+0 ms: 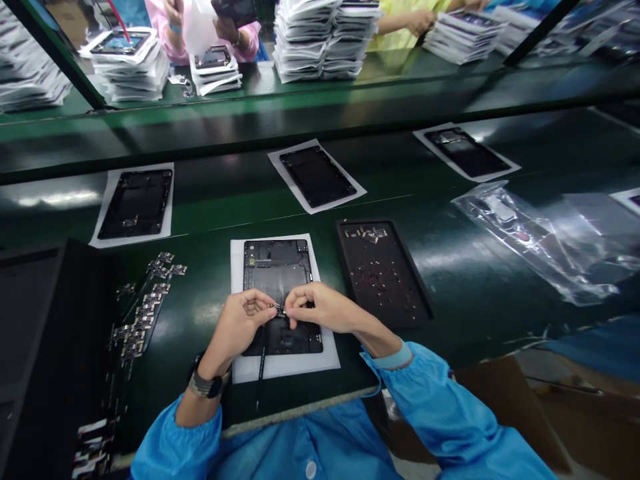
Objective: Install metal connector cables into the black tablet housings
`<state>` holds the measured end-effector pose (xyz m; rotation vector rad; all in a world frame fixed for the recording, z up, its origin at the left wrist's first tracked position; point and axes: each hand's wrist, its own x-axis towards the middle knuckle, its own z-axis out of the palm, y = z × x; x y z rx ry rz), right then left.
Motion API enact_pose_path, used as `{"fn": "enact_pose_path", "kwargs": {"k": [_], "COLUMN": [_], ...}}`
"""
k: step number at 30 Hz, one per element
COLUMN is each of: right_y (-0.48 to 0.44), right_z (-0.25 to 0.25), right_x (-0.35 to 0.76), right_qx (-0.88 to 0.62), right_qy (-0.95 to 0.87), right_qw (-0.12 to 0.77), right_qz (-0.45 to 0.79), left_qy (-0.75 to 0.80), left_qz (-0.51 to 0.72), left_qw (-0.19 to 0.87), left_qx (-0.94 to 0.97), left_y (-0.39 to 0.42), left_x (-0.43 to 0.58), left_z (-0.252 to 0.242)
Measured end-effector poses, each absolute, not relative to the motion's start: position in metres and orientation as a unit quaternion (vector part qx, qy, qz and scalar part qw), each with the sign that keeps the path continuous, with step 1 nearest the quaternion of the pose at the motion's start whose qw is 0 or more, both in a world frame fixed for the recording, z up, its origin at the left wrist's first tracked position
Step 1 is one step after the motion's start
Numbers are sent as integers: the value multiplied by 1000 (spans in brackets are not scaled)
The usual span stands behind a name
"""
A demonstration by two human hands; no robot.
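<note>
A black tablet back housing lies on a white paper sheet in front of me. Above its middle, my left hand pinches one side of a small circuit board. Thumb and fingers of my right hand close on the board's other side. From the board a thin dark ribbon cable appears to hang over the housing's lower edge. Fingertips hide part of the board.
Several small circuit boards lie at left beside a black box. At right is a black tray with small parts. Further housings rest on paper beyond. Plastic bags lie right. Co-workers' hands and stacks are behind.
</note>
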<state>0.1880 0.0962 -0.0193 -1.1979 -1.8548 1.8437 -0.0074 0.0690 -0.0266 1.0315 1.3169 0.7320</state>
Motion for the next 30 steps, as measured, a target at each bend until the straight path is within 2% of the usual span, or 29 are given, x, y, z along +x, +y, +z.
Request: {"fn": "enact_pose_path", "kwargs": {"k": [14, 26, 30], "right_y": [96, 97, 92], "right_z": [-21, -23, -2], "right_x": [189, 190, 208], "right_qx": [-396, -382, -419], "right_qy": [-614, -617, -657], "right_qw": [149, 141, 223], "right_qz": [666, 673, 585], "left_qy": [546, 552, 549], "left_qz": [297, 299, 336], "left_qw": [663, 660, 657], "left_qx": [418, 412, 392], "left_y": [70, 70, 71], "left_x": [-9, -5, -17], "left_z": [-27, -25, -13]}}
